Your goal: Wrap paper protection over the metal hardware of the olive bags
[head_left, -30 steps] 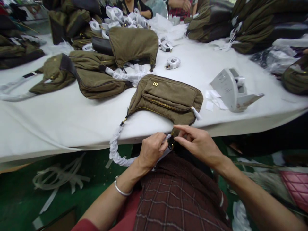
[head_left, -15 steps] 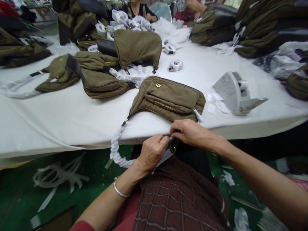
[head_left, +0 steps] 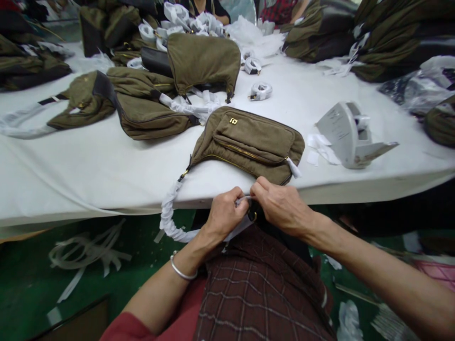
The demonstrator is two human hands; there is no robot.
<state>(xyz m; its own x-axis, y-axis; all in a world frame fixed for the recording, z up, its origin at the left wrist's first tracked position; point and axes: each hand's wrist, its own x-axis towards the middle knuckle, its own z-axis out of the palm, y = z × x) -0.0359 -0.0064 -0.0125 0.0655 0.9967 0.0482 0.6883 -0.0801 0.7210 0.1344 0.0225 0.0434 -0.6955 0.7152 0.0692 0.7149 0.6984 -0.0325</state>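
Observation:
An olive-green bag (head_left: 249,142) with gold zips lies at the near edge of the white table (head_left: 88,175). Its strap (head_left: 168,218), wrapped in white paper, hangs off the table edge in a loop. My left hand (head_left: 225,213) is closed, pinching the white wrapping at the strap's right end. My right hand (head_left: 280,206) is closed on the same spot, fingers pressed over the strap's gold ring just under the bag's lower edge. The two hands touch each other below the table edge, above my lap.
A grey tape dispenser (head_left: 346,135) stands right of the bag beside loose white paper pieces (head_left: 320,149). More olive bags (head_left: 142,104) lie behind and left, larger piles at the back right (head_left: 384,42). Wrapped strap rolls (head_left: 261,90) sit mid-table. Other people sit at the far side.
My right hand went from spread fingers to a closed grip on the strap end. Both hands rose slightly toward the table edge and drew together.

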